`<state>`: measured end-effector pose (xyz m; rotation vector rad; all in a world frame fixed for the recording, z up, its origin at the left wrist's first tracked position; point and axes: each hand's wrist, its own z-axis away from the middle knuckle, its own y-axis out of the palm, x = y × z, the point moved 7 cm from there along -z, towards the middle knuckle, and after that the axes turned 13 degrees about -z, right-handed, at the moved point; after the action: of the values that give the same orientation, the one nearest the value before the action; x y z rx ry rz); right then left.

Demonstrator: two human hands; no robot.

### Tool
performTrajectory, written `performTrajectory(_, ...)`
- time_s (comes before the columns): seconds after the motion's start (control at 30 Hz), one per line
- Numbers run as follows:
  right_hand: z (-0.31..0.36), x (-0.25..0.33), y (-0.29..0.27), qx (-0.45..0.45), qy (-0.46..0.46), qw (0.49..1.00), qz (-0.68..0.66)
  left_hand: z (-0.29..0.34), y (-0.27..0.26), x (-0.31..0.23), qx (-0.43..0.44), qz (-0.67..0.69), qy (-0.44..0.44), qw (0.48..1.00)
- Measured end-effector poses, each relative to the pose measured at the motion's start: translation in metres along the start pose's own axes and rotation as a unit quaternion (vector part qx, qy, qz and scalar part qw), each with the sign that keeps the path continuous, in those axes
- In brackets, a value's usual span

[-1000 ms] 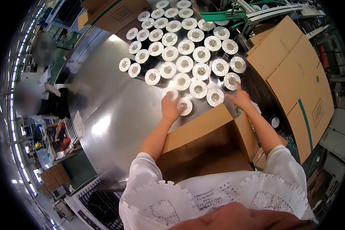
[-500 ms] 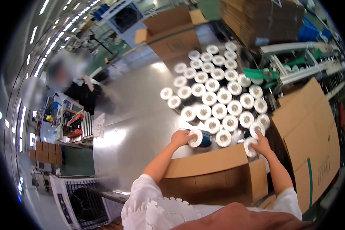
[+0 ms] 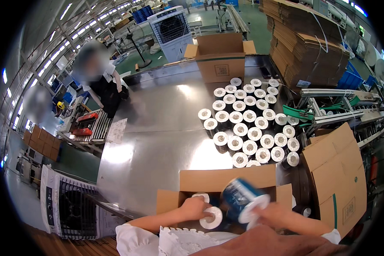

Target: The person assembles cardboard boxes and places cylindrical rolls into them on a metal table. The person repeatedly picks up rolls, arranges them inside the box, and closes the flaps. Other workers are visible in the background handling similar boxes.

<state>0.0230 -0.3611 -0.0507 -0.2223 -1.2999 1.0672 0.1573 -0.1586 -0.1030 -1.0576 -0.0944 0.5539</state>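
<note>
Both hands (image 3: 226, 211) off the table, rolls (image 3: 239, 200) now over the box (image 3: 226, 179).

Factory hall with green floor (image 3: 209, 17), rows of ceiling strip lights (image 3: 68, 40) running off toward 10 o'clock. Shiny steel table (image 3: 158, 136) at centre catching glare; cooler fan (image 3: 175, 27) and open carton (image 3: 219, 57) at 12 o'clock, stacked flat cardboard (image 3: 311, 47) at 1 o'clock, blue crates (image 3: 350, 79) and roller conveyor (image 3: 341, 113) at 3 o'clock. Two blurred people (image 3: 102, 81) by a small roller stand (image 3: 94, 126) at 9 o'clock, another white fan unit (image 3: 68, 205) at 7 o'clock.
</note>
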Motion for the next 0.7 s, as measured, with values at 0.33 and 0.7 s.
performTrajectory(0.33,-0.227,-0.088,0.269,0.016,0.150,0.982,-0.115,-0.059,0.189,0.039,0.221,-0.226,0.164,0.935)
performTrajectory(0.7,-0.127,0.005,0.028,-0.007,-0.100,0.817,-0.569,-0.230,-0.016,0.015,-0.187,0.209,0.055,0.958)
